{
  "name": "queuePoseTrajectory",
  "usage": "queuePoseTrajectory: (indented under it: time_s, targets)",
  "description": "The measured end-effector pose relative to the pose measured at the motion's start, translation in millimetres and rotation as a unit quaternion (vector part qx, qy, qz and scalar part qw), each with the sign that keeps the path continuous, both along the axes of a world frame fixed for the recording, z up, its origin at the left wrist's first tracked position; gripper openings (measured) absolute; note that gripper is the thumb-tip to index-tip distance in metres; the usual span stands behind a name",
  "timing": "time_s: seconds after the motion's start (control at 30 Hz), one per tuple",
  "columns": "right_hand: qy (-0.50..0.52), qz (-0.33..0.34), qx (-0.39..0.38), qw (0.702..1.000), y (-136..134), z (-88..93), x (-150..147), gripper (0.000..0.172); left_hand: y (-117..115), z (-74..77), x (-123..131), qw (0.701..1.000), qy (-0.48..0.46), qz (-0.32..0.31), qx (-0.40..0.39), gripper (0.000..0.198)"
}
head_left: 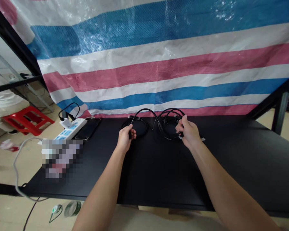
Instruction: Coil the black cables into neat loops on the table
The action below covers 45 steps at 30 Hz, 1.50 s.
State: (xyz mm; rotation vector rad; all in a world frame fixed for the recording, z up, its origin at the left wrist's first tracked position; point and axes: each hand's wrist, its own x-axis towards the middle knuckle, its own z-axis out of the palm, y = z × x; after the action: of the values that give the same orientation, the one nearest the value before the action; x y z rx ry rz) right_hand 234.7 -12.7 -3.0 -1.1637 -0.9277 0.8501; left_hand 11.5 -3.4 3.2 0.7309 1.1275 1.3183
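Note:
A black cable (145, 109) arches above the black table between my two hands. My left hand (126, 136) is closed round one end of it, in front of a coil of black cable (144, 131) lying on the table. On the other side, my right hand (187, 130) is closed on the looped cable, beside a second black coil (167, 136). A small white tag shows just right of my right hand. What lies inside each fist is mostly hidden by the fingers.
A white power strip (73, 128) with plugs and a black phone (88, 129) lie at the table's left. A striped plastic sheet (159, 70) hangs behind the table (243, 160). On the floor at left are a red stool (29, 120) and a seated person.

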Motion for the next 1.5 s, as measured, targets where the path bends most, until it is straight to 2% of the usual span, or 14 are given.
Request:
queuePoseTrajectory:
  time_s: [0.2,0.3,0.4,0.53,0.6,0.73,0.87,0.93,1.03,1.1,1.2,1.3,1.4,1.5]
  targets:
    - [-0.187,-0.025,0.040,0.981,-13.2,-3.4,-31.2,0.053,2.2,-16.2,11.1,0.996,0.041,0.023,0.073,0.044]
    - [-0.258,-0.035,0.029,0.965,-20.5,2.7,-40.6,0.039,1.6,-15.8,12.9,0.995,0.032,0.032,0.087,0.041]
    - [-0.265,-0.094,-0.018,0.959,-20.7,9.1,-37.1,0.029,0.5,-11.0,11.9,0.987,0.008,0.118,0.107,0.037]
    - [-0.224,-0.136,-0.048,0.964,-13.9,9.3,-26.0,0.033,0.7,-6.7,8.1,0.966,-0.011,0.230,0.115,0.033]
    - [-0.158,-0.129,-0.031,0.978,-10.7,6.9,-23.4,0.037,0.5,-6.2,6.6,0.976,-0.016,0.190,0.106,0.032]
    - [0.046,-0.016,0.028,0.998,-8.1,6.2,-24.6,0.055,-5.9,-5.2,9.8,0.997,-0.041,-0.005,0.068,0.025]
    - [0.150,0.103,0.029,0.983,-9.8,8.2,-32.0,0.062,-18.9,-4.5,22.0,0.978,-0.094,-0.183,0.042,0.021]
    - [0.159,0.118,0.005,0.980,-10.8,5.8,-37.3,0.062,-23.1,-5.2,27.6,0.969,-0.104,-0.218,0.053,0.022]
    - [0.078,0.068,-0.038,0.994,-10.9,0.0,-43.9,0.054,-21.4,-7.1,30.2,0.981,-0.093,-0.157,0.061,0.020]
    - [-0.075,0.019,-0.069,0.995,-9.3,-0.9,-47.1,0.047,-15.7,-8.1,27.3,0.993,-0.071,-0.074,0.062,0.019]
    - [-0.350,0.006,-0.157,0.923,-2.0,6.7,-55.4,0.036,-4.8,-9.0,17.4,0.996,-0.037,0.048,0.072,0.024]
    - [-0.496,0.062,-0.247,0.830,12.9,20.2,-72.2,0.035,4.0,-10.4,2.9,0.987,0.002,0.130,0.090,0.010]
    - [-0.525,0.100,-0.262,0.803,31.0,29.0,-92.5,0.040,10.4,-14.2,-12.9,0.976,0.050,0.193,0.089,0.015]
    - [-0.532,0.111,-0.275,0.793,43.6,29.3,-107.6,0.040,14.9,-18.8,-25.4,0.954,0.169,0.235,0.070,0.022]
